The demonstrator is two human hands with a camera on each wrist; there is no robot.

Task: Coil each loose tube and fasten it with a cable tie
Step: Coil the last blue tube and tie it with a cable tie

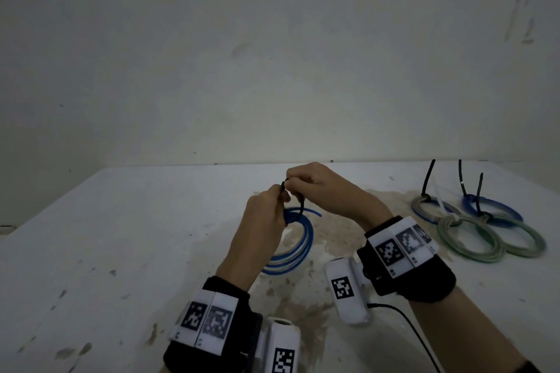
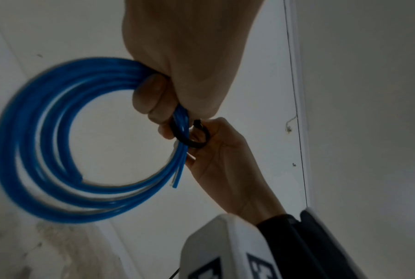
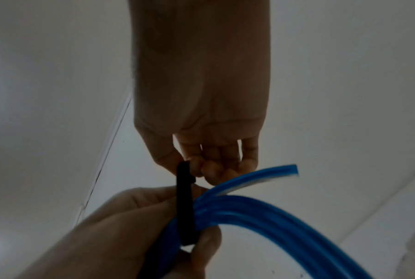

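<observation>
A blue tube coil [image 1: 298, 247] hangs in the air over the white table [image 1: 121, 236]. My left hand [image 1: 280, 194] grips its bunched strands at the top; the left wrist view shows its fingers curled round the blue tube coil [image 2: 34, 143]. A black cable tie [image 1: 300, 206] loops loosely round those strands beside my left fingers. My right hand [image 1: 291, 182] pinches the cable tie's upper end. The cable tie [image 3: 184, 205] stands upright across the blue coil [image 3: 273, 211], with my right fingertips [image 3: 196, 168] on its top. One cut tube end [image 3: 290, 169] sticks out free.
Several tied coils lie at the table's back right: a grey-blue one [image 1: 428, 209], a blue one [image 1: 500, 210] and two green ones [image 1: 468, 241], their black tie tails standing up. A wall rises just behind the table. A black cord [image 1: 409, 327] trails from my right wrist unit.
</observation>
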